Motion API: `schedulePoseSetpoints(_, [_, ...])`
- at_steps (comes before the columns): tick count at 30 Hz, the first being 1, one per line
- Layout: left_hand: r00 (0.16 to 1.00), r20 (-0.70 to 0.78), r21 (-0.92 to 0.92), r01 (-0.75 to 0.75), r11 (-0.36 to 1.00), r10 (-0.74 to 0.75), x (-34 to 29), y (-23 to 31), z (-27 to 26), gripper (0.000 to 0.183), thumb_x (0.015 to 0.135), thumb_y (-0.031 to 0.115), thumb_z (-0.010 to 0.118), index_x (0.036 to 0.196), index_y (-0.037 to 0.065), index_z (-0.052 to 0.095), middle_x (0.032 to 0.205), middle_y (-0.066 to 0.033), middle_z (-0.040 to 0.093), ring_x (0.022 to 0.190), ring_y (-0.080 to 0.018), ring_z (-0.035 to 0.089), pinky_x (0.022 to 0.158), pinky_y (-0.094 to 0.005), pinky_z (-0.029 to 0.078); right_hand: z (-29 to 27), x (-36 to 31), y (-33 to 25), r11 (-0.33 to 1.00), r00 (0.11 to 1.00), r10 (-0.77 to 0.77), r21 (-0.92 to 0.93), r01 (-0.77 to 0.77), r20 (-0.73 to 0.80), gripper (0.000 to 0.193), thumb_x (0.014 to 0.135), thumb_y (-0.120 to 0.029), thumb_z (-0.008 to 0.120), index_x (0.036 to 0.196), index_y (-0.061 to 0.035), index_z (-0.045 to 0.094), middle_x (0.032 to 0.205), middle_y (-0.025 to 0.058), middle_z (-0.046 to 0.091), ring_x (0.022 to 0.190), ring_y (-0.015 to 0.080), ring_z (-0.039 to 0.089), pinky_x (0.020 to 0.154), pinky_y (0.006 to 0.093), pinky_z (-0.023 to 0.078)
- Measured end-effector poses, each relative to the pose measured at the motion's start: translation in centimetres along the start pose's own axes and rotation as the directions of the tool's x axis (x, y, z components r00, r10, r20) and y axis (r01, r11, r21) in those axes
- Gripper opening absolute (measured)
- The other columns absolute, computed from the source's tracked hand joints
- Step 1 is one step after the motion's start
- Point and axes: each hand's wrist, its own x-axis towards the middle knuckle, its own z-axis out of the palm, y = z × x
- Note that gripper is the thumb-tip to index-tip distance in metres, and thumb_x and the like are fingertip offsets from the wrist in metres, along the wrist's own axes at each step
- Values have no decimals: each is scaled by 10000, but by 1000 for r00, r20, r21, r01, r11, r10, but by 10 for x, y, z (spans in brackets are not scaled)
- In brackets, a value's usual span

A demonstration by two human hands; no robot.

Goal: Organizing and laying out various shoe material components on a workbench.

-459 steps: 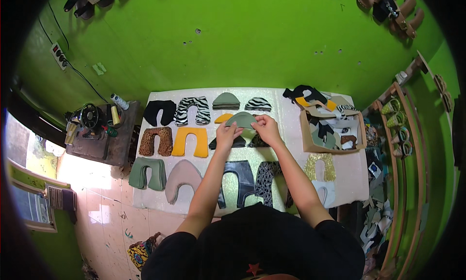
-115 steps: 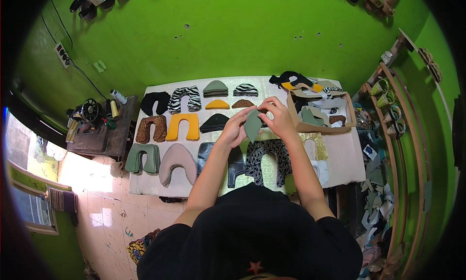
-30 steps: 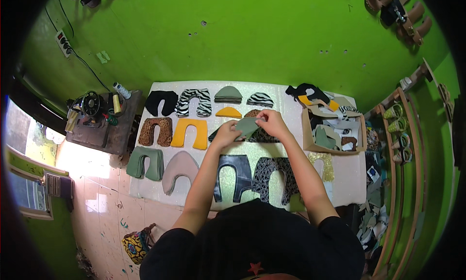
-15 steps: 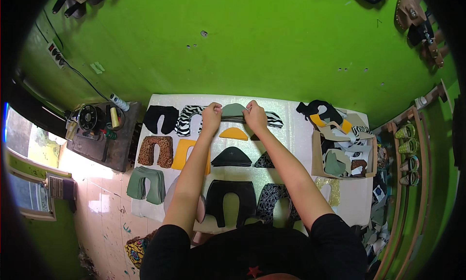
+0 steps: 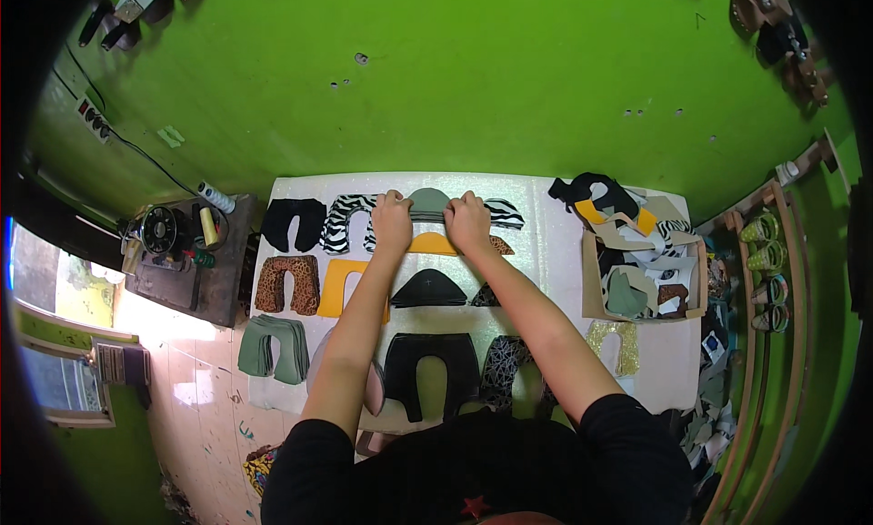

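A stack of sage-green half-moon pieces (image 5: 429, 203) lies at the far middle of the table, its straight side toward me. My left hand (image 5: 393, 219) is closed on the stack's left end, and my right hand (image 5: 467, 221) grips the right end. Just nearer lies a yellow half-moon piece (image 5: 431, 244), with a leopard-print piece (image 5: 500, 245) partly under my right forearm. A black half-moon stack (image 5: 428, 289) sits closer to me. Zebra-print U-shaped pieces (image 5: 338, 223) lie left of my left hand; a zebra-print half-moon piece (image 5: 506, 214) is right of my right hand.
The white table (image 5: 566, 252) also bears black (image 5: 293, 225), leopard (image 5: 287, 284), green (image 5: 274, 348) and large black (image 5: 431, 352) U-shaped pieces. A cardboard box (image 5: 596, 293) of scraps stands at right. Left is a small dark table (image 5: 177, 284) with thread cones.
My fingers have shifted from pinching the stack's upper corners to wrapping down over its two ends. The whole view has moved slightly.
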Motion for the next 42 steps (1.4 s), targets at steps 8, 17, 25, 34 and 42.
schedulePoseSetpoints(8, [999,41,-102,5,995,0,-35,52,-28,231,693,89,595,922,72,628,1085,-139,482,1033,-307,429,817,-405,393,-69,-82,20,974,999,11,226,-4,-31,125,708,-159,610,810,-87,609,827,96,505,850,276,494,714,386,398])
schedulePoseSetpoints(17, [952,156,-292,-211,933,265,-84,153,-28,300,688,151,624,985,132,588,1229,-181,411,1185,-384,330,964,-467,291,-157,-170,87,939,960,155,336,-70,-233,91,703,-98,591,789,-92,619,857,106,504,855,289,480,772,376,387])
schedulePoseSetpoints(25, [858,227,-481,-312,819,460,-116,265,-13,290,734,171,577,1023,147,565,1265,-147,395,1251,-365,265,961,-507,287,-234,-200,148,964,903,264,79,-252,-339,80,746,-155,588,808,-109,607,933,64,535,946,278,459,808,402,362])
schedulePoseSetpoints(34, [849,283,-509,-261,820,446,-93,357,12,541,742,196,601,1226,97,380,1348,-182,257,1286,-356,189,970,-572,226,-278,-190,212,937,924,348,22,-349,-159,137,751,-206,601,874,-146,608,988,43,539,998,289,438,838,464,331])
schedulePoseSetpoints(42, [937,267,-330,-132,935,226,-63,389,42,837,679,271,678,1330,67,193,1402,-210,94,1311,-387,65,957,-645,113,-279,-114,266,949,944,313,74,-307,-98,222,756,-190,585,958,-98,577,994,78,563,1005,313,452,849,450,353])
